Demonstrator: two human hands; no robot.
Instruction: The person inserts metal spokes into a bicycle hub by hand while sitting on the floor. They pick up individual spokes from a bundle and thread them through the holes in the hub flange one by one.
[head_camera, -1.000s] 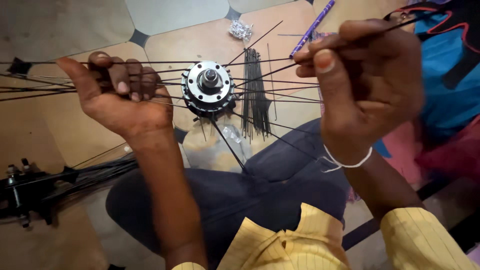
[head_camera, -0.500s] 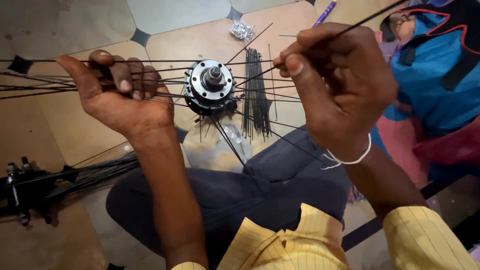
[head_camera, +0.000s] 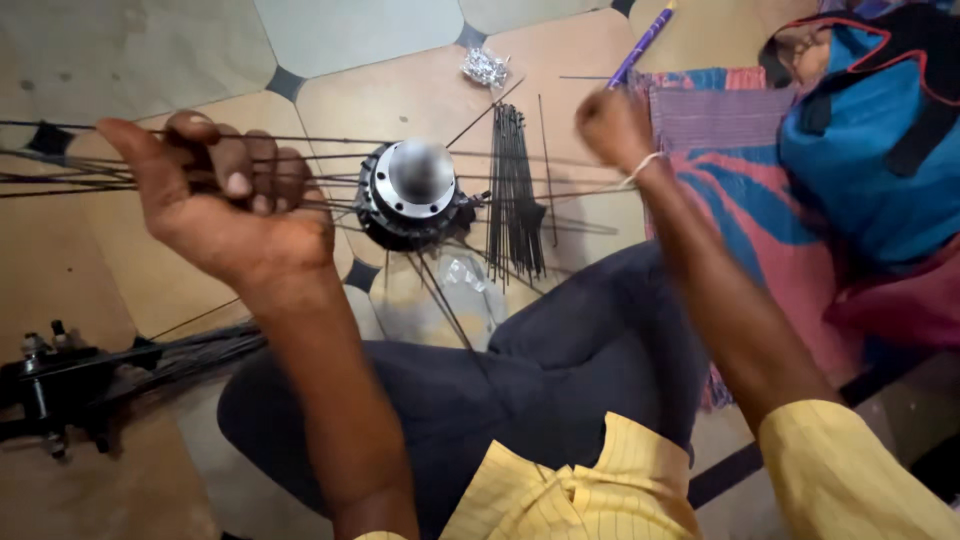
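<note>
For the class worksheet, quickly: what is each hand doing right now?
Left hand: fingers closed around a bunch of thin spokes beside the wheel hub.
Right hand: closed in a fist; contents cannot be told.

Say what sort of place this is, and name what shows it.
Probably a floor-level bicycle wheel-building workshop: a wheel hub with spokes held by the left hand, a bundle of loose spokes on the tiled floor, another hub assembly.

Silver-faced black hub (head_camera: 412, 192), black spokes (head_camera: 514, 190), yellow sleeves (head_camera: 850, 470), striped pink-blue cloth (head_camera: 735, 170).
</note>
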